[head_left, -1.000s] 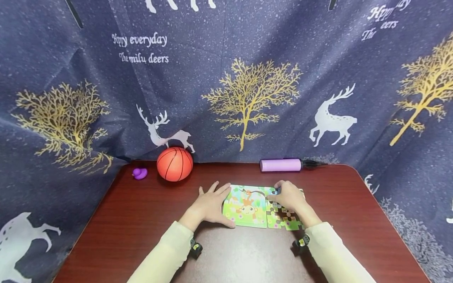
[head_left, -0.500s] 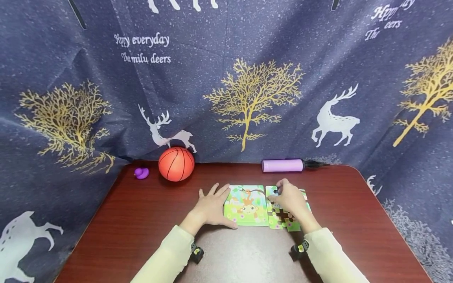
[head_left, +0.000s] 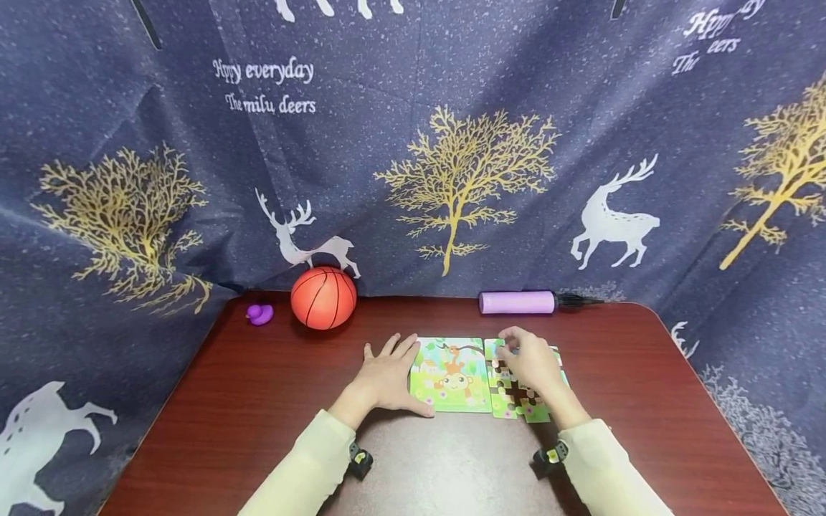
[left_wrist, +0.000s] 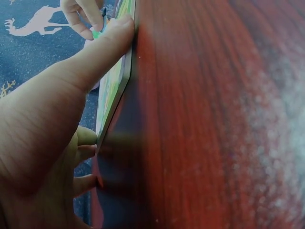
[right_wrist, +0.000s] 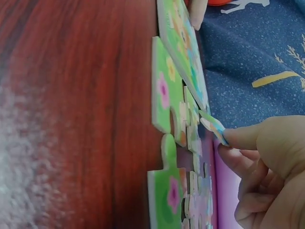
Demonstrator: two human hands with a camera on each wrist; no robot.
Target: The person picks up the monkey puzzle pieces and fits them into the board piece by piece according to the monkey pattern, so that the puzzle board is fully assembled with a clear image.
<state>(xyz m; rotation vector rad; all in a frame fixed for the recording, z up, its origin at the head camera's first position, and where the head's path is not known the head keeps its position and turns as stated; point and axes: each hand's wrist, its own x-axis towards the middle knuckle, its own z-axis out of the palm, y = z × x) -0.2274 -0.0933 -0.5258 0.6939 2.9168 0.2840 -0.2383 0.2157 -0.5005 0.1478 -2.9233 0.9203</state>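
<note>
A square picture board [head_left: 452,376] with a monkey on it lies flat on the table. Spread around its left edge is my left hand [head_left: 386,380], the thumb at the lower corner in the left wrist view. Directly right of the board lies a group of jigsaw pieces [head_left: 505,405], some joined, with gaps between others. Over their upper part is my right hand [head_left: 534,362]. In the right wrist view, thumb and forefinger of the right hand [right_wrist: 267,167] pinch one puzzle piece [right_wrist: 213,127], tilted, beside the board's edge.
An orange basketball [head_left: 323,298] and a purple toy duck [head_left: 259,314] sit at the back left of the red-brown table [head_left: 258,401]. A lilac pump [head_left: 518,302] lies along the back edge. Behind hangs a dark blue cloth [head_left: 361,143] printed with deer and trees.
The right hand's fingers have shifted slightly at the top of the pieces, uncovering more of the upper left piece. The left hand stays at the board; the whole view has drifted slightly.
</note>
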